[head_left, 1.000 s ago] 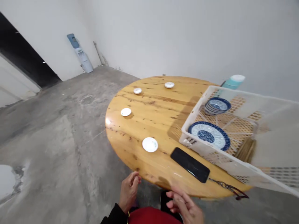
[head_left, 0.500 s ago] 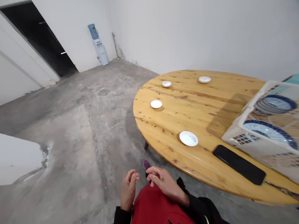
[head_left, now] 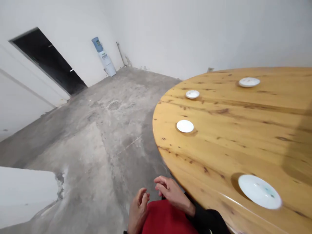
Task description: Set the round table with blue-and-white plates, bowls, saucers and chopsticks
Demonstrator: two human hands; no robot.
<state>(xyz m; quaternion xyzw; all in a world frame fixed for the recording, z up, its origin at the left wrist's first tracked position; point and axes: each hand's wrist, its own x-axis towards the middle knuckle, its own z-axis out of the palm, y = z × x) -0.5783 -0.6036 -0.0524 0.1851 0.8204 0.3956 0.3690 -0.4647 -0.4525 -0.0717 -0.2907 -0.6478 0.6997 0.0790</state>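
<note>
My left hand [head_left: 138, 208] hangs low in front of the red clothing [head_left: 167, 217], its fingers loosely curled with nothing in them. Just right of it, my right hand [head_left: 172, 194] holds nothing either, the fingers bent and slightly apart. The two hands do not touch. My right hand is nearest to the rim of the round wooden table [head_left: 209, 156]. On that table lie a white plate with a greenish mark [head_left: 259, 191], a small white plate [head_left: 185, 126], another small dish [head_left: 192, 94] and a white dish farther back [head_left: 249, 82].
Grey concrete floor [head_left: 85, 156] stretches to the left of the table. A water dispenser [head_left: 107, 61] stands by the far corner, with a dark doorway [head_left: 48, 58] left of it. A white block with a chipped edge [head_left: 29, 195] juts in at lower left.
The view has moved closer to the table's left end, so the plates look larger and farther right. The basket of dishes and the phone have left the view. Both hands remain empty.
</note>
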